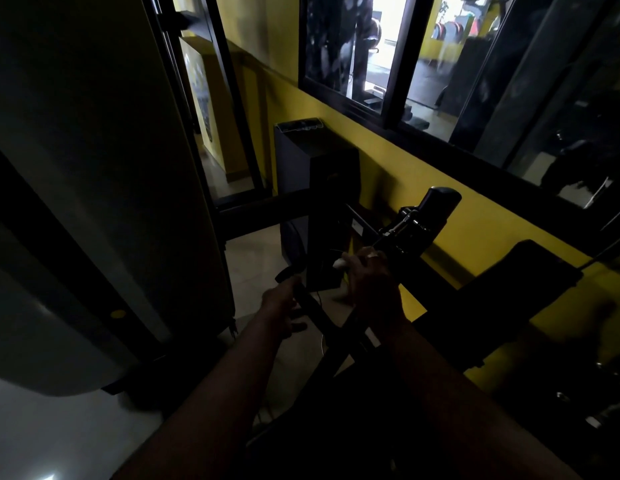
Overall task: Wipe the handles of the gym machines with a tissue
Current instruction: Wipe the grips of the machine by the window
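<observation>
The scene is dim. A black handle bar (310, 303) of a gym machine runs diagonally between my two hands at the centre. My left hand (279, 303) grips the near left end of this bar. My right hand (370, 282) is further along and holds a small white tissue (339, 262) that peeks out at its fingertips, pressed against the dark machine arm. A ring shows on one right finger. How the right fingers wrap the bar is hidden in shadow.
A black upright post with a rounded top (438, 206) stands just beyond my right hand. A black padded seat (509, 292) lies to the right. A large grey machine shroud (94, 202) fills the left. A yellow wall (388, 157) with dark-framed windows is ahead.
</observation>
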`<state>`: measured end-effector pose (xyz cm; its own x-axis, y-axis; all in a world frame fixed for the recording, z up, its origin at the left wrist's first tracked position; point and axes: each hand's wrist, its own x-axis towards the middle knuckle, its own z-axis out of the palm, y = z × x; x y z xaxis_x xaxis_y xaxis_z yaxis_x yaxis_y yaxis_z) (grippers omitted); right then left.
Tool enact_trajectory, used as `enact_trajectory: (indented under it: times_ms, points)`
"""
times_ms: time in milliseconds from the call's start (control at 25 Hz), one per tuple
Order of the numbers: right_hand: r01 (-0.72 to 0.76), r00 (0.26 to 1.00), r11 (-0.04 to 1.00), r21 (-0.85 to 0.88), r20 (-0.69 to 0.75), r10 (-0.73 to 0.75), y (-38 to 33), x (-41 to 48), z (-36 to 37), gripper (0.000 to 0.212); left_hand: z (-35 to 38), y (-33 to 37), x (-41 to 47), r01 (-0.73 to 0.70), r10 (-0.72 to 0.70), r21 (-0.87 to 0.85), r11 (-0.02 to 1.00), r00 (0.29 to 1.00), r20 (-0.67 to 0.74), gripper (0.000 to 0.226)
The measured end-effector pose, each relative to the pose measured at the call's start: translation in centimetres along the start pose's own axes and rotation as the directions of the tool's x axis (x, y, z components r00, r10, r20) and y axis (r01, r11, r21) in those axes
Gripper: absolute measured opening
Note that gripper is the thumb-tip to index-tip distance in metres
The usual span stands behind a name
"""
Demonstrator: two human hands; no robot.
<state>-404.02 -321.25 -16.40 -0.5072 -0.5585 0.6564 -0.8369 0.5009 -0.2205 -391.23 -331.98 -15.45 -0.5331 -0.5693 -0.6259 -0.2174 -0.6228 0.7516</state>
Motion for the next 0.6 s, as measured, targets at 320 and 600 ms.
enact_trajectory:
  times_ms: [320, 600]
  points:
    - [-0.053, 0.993, 0.997, 0.055, 0.110, 0.047, 3.5, 1.5, -0.7, 0.034, 3.3, 3.9, 2.2, -0.481, 0.501, 0.866, 0.137, 0.788, 0.359, 0.060]
    - [-0.121, 0.993, 0.988, 0.092, 0.003, 0.121, 3.7, 0.4, -0.1, 0.026, 3.6, 4.3, 3.8, -0.489, 0.500, 0.872, -0.023, 0.750, 0.434, 0.052]
